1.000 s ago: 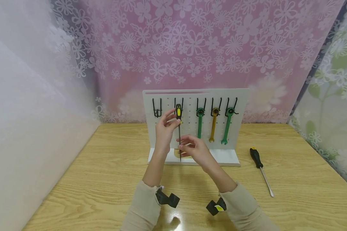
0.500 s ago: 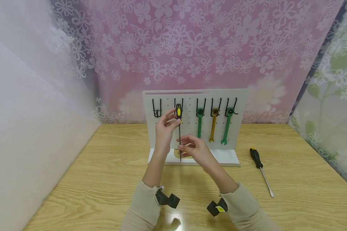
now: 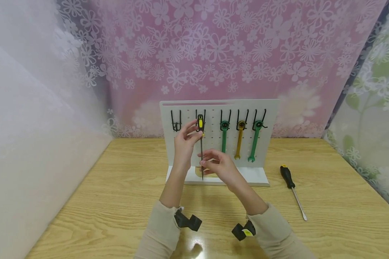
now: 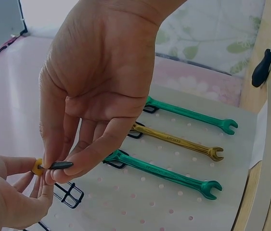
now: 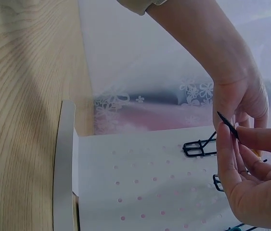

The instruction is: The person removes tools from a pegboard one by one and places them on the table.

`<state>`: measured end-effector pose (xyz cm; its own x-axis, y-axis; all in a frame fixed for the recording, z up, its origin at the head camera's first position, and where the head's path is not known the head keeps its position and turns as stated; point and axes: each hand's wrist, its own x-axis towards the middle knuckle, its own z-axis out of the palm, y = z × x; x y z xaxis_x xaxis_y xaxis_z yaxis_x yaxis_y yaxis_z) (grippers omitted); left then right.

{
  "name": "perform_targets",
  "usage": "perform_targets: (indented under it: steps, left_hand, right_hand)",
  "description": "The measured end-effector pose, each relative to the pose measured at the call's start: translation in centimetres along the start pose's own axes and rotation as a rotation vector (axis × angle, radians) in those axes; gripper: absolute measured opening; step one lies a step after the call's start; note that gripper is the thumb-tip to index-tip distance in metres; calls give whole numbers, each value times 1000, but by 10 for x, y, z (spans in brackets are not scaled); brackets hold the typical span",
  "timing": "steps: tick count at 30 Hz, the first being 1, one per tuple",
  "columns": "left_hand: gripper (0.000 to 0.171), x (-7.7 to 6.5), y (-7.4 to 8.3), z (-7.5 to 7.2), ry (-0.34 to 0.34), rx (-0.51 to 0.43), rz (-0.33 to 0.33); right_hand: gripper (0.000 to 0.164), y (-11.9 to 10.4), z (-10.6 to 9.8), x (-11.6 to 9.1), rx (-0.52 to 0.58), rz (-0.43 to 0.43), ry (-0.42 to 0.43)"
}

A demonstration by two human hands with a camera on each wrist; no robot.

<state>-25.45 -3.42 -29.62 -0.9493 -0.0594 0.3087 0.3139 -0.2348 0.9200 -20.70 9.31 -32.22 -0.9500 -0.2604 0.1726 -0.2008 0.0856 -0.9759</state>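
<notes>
A screwdriver (image 3: 200,123) with a black and yellow handle stands upright in front of the pegboard, tip down. My left hand (image 3: 184,147) pinches it at the base of the handle, thumb on the near side. Lower down, my right hand (image 3: 223,168) pinches the thin shaft between thumb and fingers, a little above the tip. In the left wrist view the dark shaft end (image 4: 62,165) pokes out past the right fingers. From the right wrist, the pointed tip (image 5: 225,122) shows beyond the right hand's grip. Black double hooks on the board are partly hidden behind the handle.
The white pegboard (image 3: 213,144) stands on the wooden table (image 3: 123,201). A green wrench (image 3: 224,138), a yellow wrench (image 3: 240,140) and another green wrench (image 3: 255,141) hang from its hooks. A hook (image 3: 176,122) at the left bears nothing. A second screwdriver (image 3: 287,177) lies to the right.
The screwdriver and both hands have risen very slightly. Both grips look the same, and the wrenches and second screwdriver have stayed put.
</notes>
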Motion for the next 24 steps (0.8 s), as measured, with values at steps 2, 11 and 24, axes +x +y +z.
perform_targets:
  steps: [2,11,24]
  left_hand:
    - [37,1,0,0,-3,-4,4]
    - [37,2,0,0,-10,-28,20]
    - [37,-1,7,-1,-6,-19,12]
  right_hand:
    - [26,-1,0,0,3,-3,0]
    - [26,-5,0,-1,8,-7,-14]
    - [27,-9,0,-4,11,-12,-23]
